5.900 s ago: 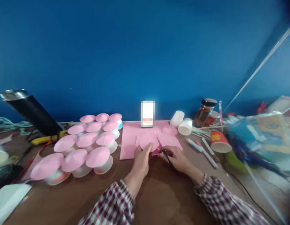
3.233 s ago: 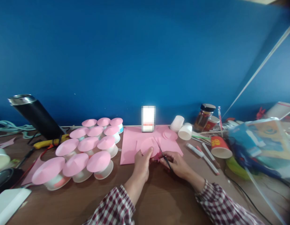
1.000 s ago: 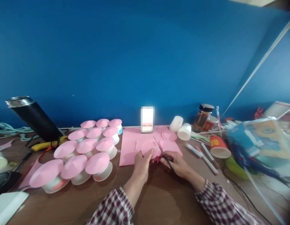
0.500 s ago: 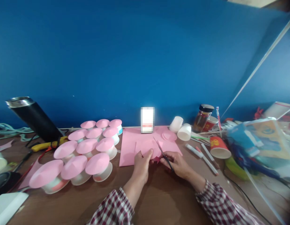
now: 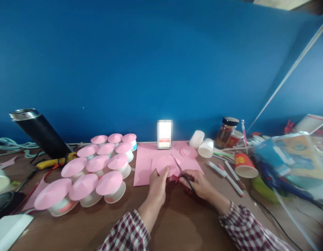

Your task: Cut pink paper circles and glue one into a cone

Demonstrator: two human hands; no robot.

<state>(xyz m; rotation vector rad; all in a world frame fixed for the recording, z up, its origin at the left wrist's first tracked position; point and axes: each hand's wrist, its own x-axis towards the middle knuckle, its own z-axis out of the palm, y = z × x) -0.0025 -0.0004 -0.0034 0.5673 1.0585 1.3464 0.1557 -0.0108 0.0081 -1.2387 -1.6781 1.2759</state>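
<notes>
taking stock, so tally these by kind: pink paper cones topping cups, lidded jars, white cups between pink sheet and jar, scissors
Pink paper cones: 12
Lidded jar: 1
White cups between pink sheet and jar: 2
Scissors: 1
Total: 16

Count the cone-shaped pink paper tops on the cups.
12 cone-shaped pink paper tops, all left of the left hand, on pale round cups: four rows of three, running back toward the blue wall. None appears hidden.

A brown tabletop (image 5: 182,230) carries pink paper (image 5: 143,170), rows of cone-topped cups (image 5: 97,163), pens (image 5: 234,184) and a red cup (image 5: 244,164).
</notes>
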